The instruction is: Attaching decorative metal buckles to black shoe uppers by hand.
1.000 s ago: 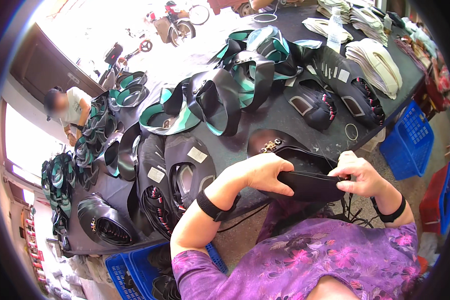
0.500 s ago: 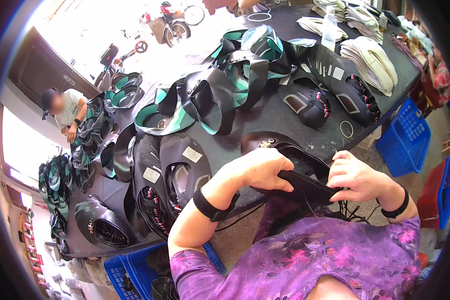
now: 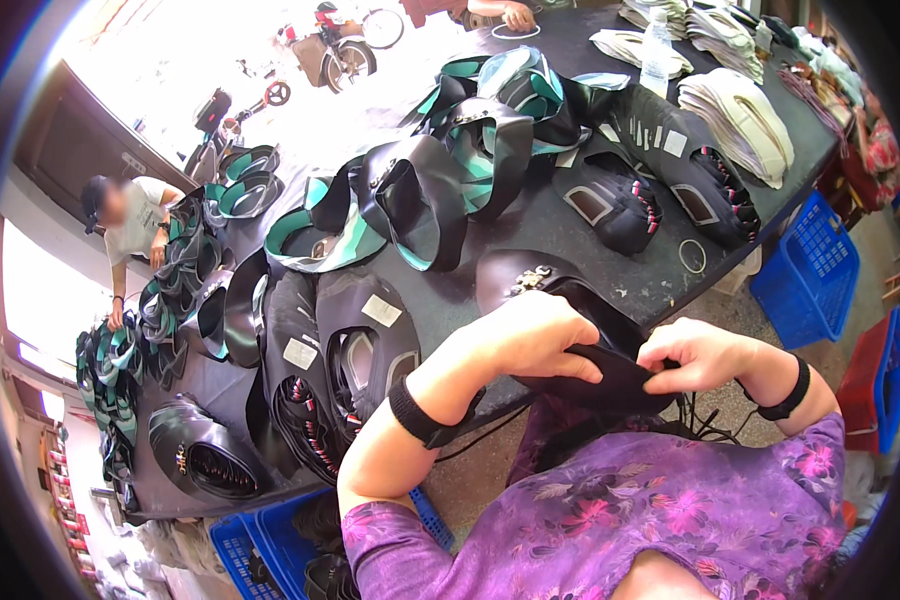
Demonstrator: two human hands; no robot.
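Hands have drifted closer together since a second ago — left hand (image 3: 530,340) and right hand (image 3: 695,355) both grip the black piece (image 3: 610,378), lying crosswise between them.

Left hand (image 3: 525,335) and right hand (image 3: 700,355) close together, fingers curled, pinching.

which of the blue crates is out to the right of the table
The blue crate on the floor past the table's right edge; the other blue crate sits near its lower-left corner.
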